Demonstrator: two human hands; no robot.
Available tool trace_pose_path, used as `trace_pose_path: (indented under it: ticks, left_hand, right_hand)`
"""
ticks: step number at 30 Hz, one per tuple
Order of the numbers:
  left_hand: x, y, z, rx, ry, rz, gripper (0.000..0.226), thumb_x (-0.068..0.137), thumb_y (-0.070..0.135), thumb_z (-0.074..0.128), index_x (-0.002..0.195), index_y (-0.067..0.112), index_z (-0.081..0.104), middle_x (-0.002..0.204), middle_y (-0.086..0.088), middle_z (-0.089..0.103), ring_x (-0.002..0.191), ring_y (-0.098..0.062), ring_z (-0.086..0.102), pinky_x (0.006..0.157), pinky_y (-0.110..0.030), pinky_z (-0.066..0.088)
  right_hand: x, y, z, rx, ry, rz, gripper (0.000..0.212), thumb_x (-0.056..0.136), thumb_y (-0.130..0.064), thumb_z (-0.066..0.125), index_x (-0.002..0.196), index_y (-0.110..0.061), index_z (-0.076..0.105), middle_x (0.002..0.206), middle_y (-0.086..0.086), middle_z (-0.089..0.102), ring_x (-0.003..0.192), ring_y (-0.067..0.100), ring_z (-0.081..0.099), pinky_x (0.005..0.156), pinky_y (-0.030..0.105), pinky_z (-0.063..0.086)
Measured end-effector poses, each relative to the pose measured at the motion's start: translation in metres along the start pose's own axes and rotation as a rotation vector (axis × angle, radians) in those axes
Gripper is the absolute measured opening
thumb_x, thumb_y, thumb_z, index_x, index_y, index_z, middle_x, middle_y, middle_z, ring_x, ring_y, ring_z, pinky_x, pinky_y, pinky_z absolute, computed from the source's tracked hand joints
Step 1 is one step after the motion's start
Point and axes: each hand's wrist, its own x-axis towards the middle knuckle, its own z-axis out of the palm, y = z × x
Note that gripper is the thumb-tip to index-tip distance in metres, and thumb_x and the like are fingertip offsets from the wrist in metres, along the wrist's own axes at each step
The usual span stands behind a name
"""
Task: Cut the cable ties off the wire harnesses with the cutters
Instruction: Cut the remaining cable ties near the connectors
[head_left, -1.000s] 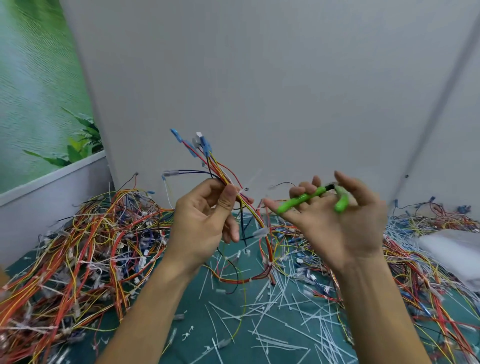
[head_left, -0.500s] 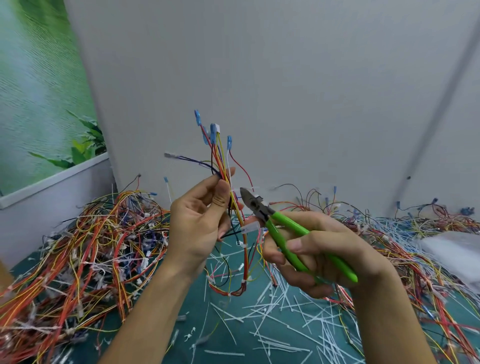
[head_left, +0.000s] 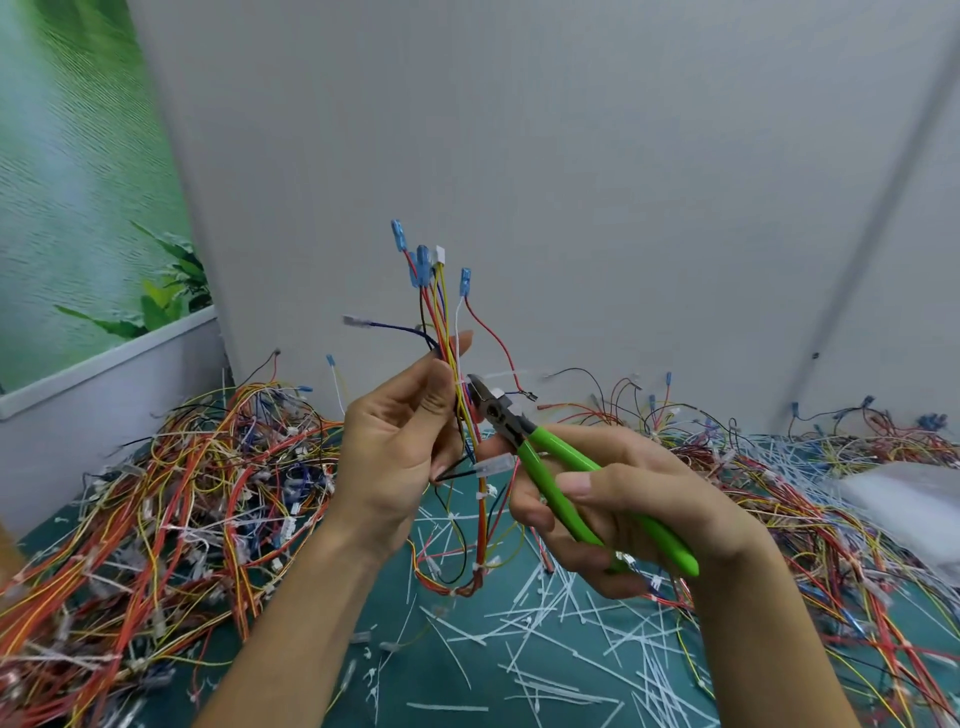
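Snipping this tie cleanly, I judge, depends on getting only the white strap between the blades. The cable tie (head_left: 501, 375) wraps the wire harness (head_left: 439, 317) right where the nose of the cutters (head_left: 543, 470) meets it, with its loose tail sticking out on the far side from the thumb. It looks wise to slide the lower blade under the strap at the edge of the harness, away from the red and yellow insulation, then squeeze once. Whether the blades already straddle the strap cannot be told; they look almost together.

The left hand (head_left: 400, 457) pinches the harness upright between thumb and fingers, thumb just beside the tie, so the nose has little room to slip. The right hand (head_left: 623, 509) is wrapped round both green handles, fingers curled beneath and thumb on top, the tool angled up towards the harness.

Below the harness lies the teal counter (head_left: 441, 680), strewn with cut ties (head_left: 571, 649), and more tied harnesses (head_left: 182, 493) are heaped to the left of it.
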Motion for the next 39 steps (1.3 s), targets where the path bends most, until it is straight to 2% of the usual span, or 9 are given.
trace_pose_path:
  ticks: [2,4,6,9,13,15,22,33,39]
  left_hand:
    - [0.0,0.003,0.0,-0.012,-0.002,-0.01,0.039,0.08,0.05,0.064,0.113,0.032,0.077,0.062,-0.003,0.04,0.046,-0.008,0.029,0.05,-0.023,0.038]
    - [0.0,0.006,0.0,-0.021,0.006,-0.017,0.035,0.075,0.051,0.068,0.101,0.03,0.08,0.072,-0.011,0.051,0.056,-0.021,0.036,0.054,-0.026,0.038]
    - [0.0,0.007,-0.002,-0.03,-0.002,-0.022,0.036,0.071,0.056,0.074,0.093,0.028,0.081,0.08,-0.004,0.064,0.068,-0.03,0.038,0.066,-0.04,0.041]
    - [0.002,0.006,-0.007,0.006,-0.034,0.011,0.047,0.067,0.068,0.076,0.093,0.028,0.08,0.073,0.006,0.067,0.048,-0.012,0.041,0.05,-0.024,0.042]
    - [0.003,0.004,-0.01,0.042,-0.014,0.036,0.049,0.07,0.07,0.075,0.09,0.025,0.077,0.062,0.008,0.059,0.045,-0.006,0.041,0.045,-0.023,0.042]
    - [0.004,0.003,-0.012,0.05,0.006,0.062,0.05,0.072,0.067,0.075,0.086,0.02,0.072,0.062,0.006,0.058,0.045,-0.007,0.043,0.043,-0.021,0.041]
    - [0.004,0.007,-0.015,0.175,-0.009,0.127,0.04,0.077,0.067,0.069,0.079,0.027,0.068,0.059,0.007,0.056,0.047,-0.008,0.045,0.048,-0.017,0.042]
    - [0.004,0.008,-0.016,0.239,-0.007,0.15,0.049,0.076,0.07,0.068,0.081,0.021,0.067,0.062,0.002,0.057,0.051,-0.01,0.049,0.052,-0.02,0.046]
    - [0.002,0.011,-0.018,0.404,-0.03,0.226,0.022,0.094,0.049,0.061,0.082,0.032,0.066,0.066,-0.006,0.06,0.055,-0.011,0.054,0.053,-0.022,0.048]
  right_hand:
    - [0.0,-0.003,0.004,-0.082,-0.013,-0.02,0.04,0.094,-0.012,0.055,0.117,0.019,0.045,0.077,0.004,0.059,0.06,0.014,0.057,0.053,0.02,0.05]
    - [0.0,-0.005,0.007,-0.155,-0.016,-0.021,0.035,0.095,-0.012,0.056,0.111,0.018,0.046,0.073,0.003,0.058,0.058,0.014,0.054,0.05,0.021,0.048]
    - [0.0,-0.005,0.008,-0.219,-0.008,-0.06,0.033,0.096,-0.012,0.057,0.108,0.017,0.048,0.073,0.002,0.059,0.059,0.014,0.054,0.053,0.021,0.048]
    - [0.002,-0.004,0.011,-0.353,0.041,-0.138,0.03,0.095,-0.014,0.06,0.111,0.012,0.057,0.082,0.0,0.064,0.071,0.019,0.059,0.063,0.022,0.053]
    - [0.002,-0.004,0.015,-0.241,-0.083,-0.149,0.048,0.095,-0.016,0.062,0.141,-0.006,0.055,0.096,0.012,0.05,0.066,0.024,0.039,0.045,0.026,0.038]
    - [0.002,-0.004,0.014,-0.237,-0.111,-0.151,0.052,0.095,-0.018,0.062,0.146,-0.012,0.052,0.1,0.012,0.047,0.065,0.02,0.038,0.045,0.028,0.034]
    - [0.003,-0.002,0.011,-0.231,-0.126,-0.165,0.05,0.094,-0.017,0.059,0.144,-0.013,0.054,0.101,0.009,0.055,0.064,0.02,0.046,0.046,0.026,0.04]
    - [0.003,0.0,0.013,-0.277,-0.082,-0.17,0.045,0.098,-0.012,0.056,0.143,-0.014,0.054,0.102,0.008,0.057,0.065,0.024,0.045,0.049,0.032,0.039]
    - [0.007,0.002,0.018,-0.237,0.007,-0.174,0.047,0.092,-0.028,0.061,0.136,-0.011,0.058,0.099,0.009,0.058,0.068,0.022,0.051,0.049,0.03,0.043]
